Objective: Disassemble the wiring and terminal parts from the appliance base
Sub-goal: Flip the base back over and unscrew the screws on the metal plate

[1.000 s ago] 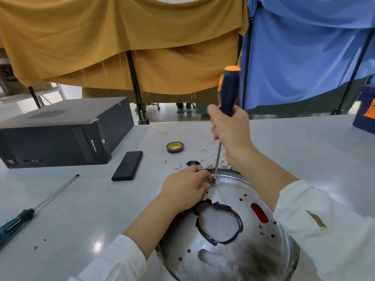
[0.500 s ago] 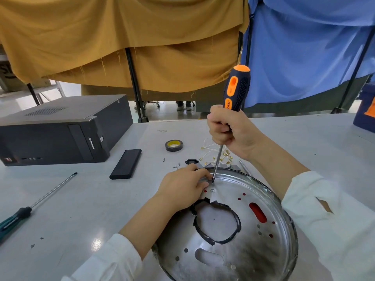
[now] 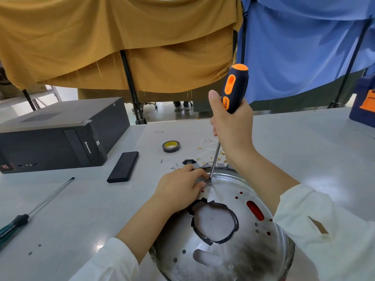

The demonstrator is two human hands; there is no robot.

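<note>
1. The right hand (image 3: 231,126) is wrapped round the lower handle of an orange-and-black screwdriver (image 3: 235,88), thumb pointing up along the grip; the tool stands nearly upright, leaning a little toward the top right.
2. Below that hand the steel shaft runs down and slightly left, and its tip sits on a screw (image 3: 209,181) at the far rim of the appliance base (image 3: 233,250).
3. The left hand (image 3: 178,187) lies just left of the tip, fingers curled over a small dark metal part (image 3: 199,180) at the rim, gripping it against the base.
4. The base is a round shiny metal pan lying beneath and nearer than both hands, with a black-edged central opening (image 3: 213,220), a red slot (image 3: 255,210) and small holes.
5. Just beyond the left hand, on the surface (image 3: 81,209), lie a small black connector (image 3: 188,162), loose screws (image 3: 174,166), and a tangle of pale wires with brass terminals (image 3: 209,151).
6. Farther out sits a roll of black tape (image 3: 171,146).
7. Left of the left hand lie a black rectangular slab (image 3: 123,166), a black computer case (image 3: 58,134), and a second, green-handled screwdriver (image 3: 34,209) well apart.
</note>
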